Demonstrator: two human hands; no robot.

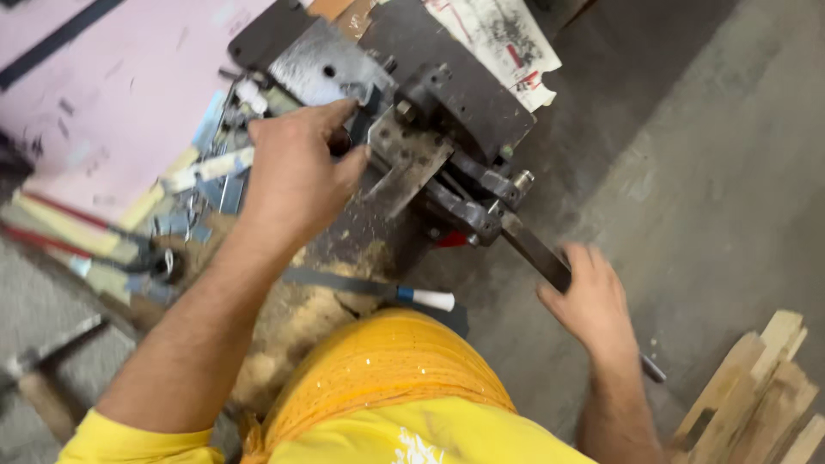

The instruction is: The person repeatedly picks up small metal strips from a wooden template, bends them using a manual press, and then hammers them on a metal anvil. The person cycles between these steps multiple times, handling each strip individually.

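Note:
A heavy dark metal hand press [447,112] stands on a worn wooden block. My left hand [296,167] rests on the press bed, fingers curled around a small piece at the die, which is hidden under the fingers. My right hand [589,301] grips the long dark lever bar [537,253] that runs down and right from the press linkage. A shiny metal plate [322,69] lies on the press top just beyond my left fingers.
Small cut metal strips and scraps [210,185] pile up left of the press. Red-handled tools [60,232] lie at the left. A flat blade with a white handle [404,294] lies near my lap. Wooden offcuts [760,395] are stacked at the lower right. The floor is grey concrete.

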